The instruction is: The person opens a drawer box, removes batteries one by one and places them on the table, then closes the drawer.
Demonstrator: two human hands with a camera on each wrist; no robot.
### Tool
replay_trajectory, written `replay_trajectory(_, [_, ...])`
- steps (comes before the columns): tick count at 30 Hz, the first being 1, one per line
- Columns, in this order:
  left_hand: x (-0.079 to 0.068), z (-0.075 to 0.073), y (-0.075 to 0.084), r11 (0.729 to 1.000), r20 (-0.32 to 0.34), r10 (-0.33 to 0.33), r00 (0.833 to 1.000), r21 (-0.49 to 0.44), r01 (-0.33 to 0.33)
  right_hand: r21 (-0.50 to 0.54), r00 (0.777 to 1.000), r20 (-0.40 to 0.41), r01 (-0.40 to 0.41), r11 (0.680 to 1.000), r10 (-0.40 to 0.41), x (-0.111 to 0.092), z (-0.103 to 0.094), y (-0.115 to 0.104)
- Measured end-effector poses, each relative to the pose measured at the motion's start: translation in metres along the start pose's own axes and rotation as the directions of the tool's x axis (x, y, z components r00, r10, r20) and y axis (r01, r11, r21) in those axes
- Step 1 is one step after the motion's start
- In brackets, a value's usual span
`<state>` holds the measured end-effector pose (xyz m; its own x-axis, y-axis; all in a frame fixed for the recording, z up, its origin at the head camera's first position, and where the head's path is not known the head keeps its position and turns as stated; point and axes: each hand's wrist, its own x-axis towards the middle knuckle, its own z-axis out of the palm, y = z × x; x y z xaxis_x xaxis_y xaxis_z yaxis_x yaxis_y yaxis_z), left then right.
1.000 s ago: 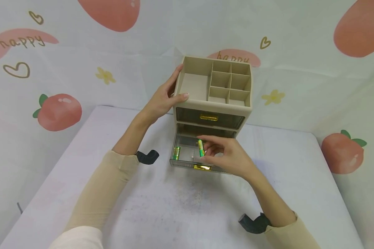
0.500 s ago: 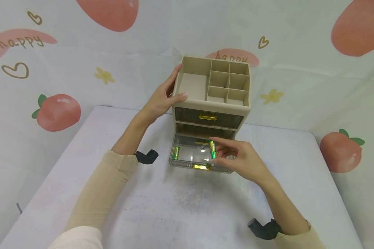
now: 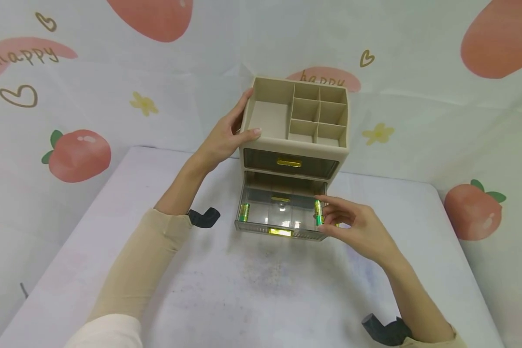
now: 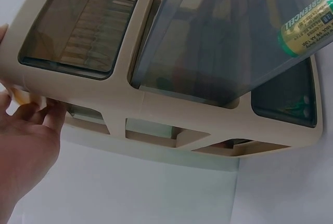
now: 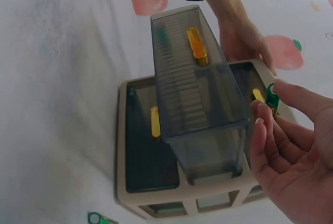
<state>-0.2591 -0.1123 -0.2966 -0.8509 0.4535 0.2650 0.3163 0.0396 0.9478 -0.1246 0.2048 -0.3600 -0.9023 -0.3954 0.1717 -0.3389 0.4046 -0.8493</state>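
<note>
A beige desktop drawer organizer (image 3: 269, 121) has its clear grey middle drawer (image 3: 302, 234) pulled out. My left hand (image 3: 224, 140) holds the organizer's left side, thumb on the top front rim; in the left wrist view its fingers bend at the side openings. Between thumb and fingertips, my right hand (image 3: 361, 229) pinches a green and gold battery (image 3: 318, 212), held near upright at the drawer's right edge. The right wrist view shows this battery's green end (image 5: 272, 97). Another battery (image 3: 244, 212) stands in the drawer's left end, its label visible in the left wrist view.
The closed upper drawer (image 3: 291, 164) has a gold handle, as does the lower drawer (image 5: 148, 146). Compartments divide the organizer's top. A small green item (image 5: 99, 218) lies beside the organizer on the white table (image 3: 261, 290). A fruit-printed backdrop (image 3: 191, 87) stands behind.
My right hand has moved right with the pinched battery, from over the drawer's middle to its right edge. My left hand keeps its place on the organizer.
</note>
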Motion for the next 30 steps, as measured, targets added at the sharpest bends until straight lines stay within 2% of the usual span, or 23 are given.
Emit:
replay_trajectory(11, [0.001, 0.0, 0.001, 1.0, 0.001, -0.007, 1.0, 0.005, 0.007, -0.022, 0.999, -0.042, -0.018, 1.0, 0.017, -0.016, -0.007, 0.007])
replay_trajectory(19, [0.008, -0.007, -0.025, 1.0, -0.011, 0.003, 1.0, 0.014, -0.003, -0.032, 0.998, -0.049, -0.028, 0.999, 0.027, -0.028, -0.009, 0.016])
replay_trajectory(30, [0.008, -0.007, -0.028, 0.999, -0.011, 0.031, 0.999, 0.025, -0.031, -0.051, 0.997, -0.035, -0.076, 0.996, 0.075, -0.042, -0.01, 0.035])
